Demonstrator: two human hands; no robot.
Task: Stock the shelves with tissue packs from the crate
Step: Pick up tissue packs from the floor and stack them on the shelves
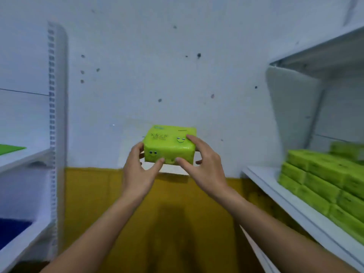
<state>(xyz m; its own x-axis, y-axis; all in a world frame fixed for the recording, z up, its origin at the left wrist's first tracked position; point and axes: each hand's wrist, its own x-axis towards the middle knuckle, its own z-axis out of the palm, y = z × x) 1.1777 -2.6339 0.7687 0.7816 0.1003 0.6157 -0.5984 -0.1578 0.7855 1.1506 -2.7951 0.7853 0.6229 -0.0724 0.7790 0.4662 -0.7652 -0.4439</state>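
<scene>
A bright green tissue pack (167, 141) with small printed faces is held up in mid air at the centre, in front of the white wall. My left hand (137, 170) grips its left end, thumb on the near face and fingers behind. My right hand (201, 164) grips its right end, index finger on top and thumb on the near face. On the right, a white shelf (275, 196) carries several stacked green tissue packs (323, 174) in rows. The crate is not in view.
A second white shelf (315, 48) hangs above the stocked one. At the left stands another shelf unit with a slotted upright (52, 115), a green item (9, 148) on one board and a blue item (11, 231) lower down. A yellow wall band (88, 194) runs below.
</scene>
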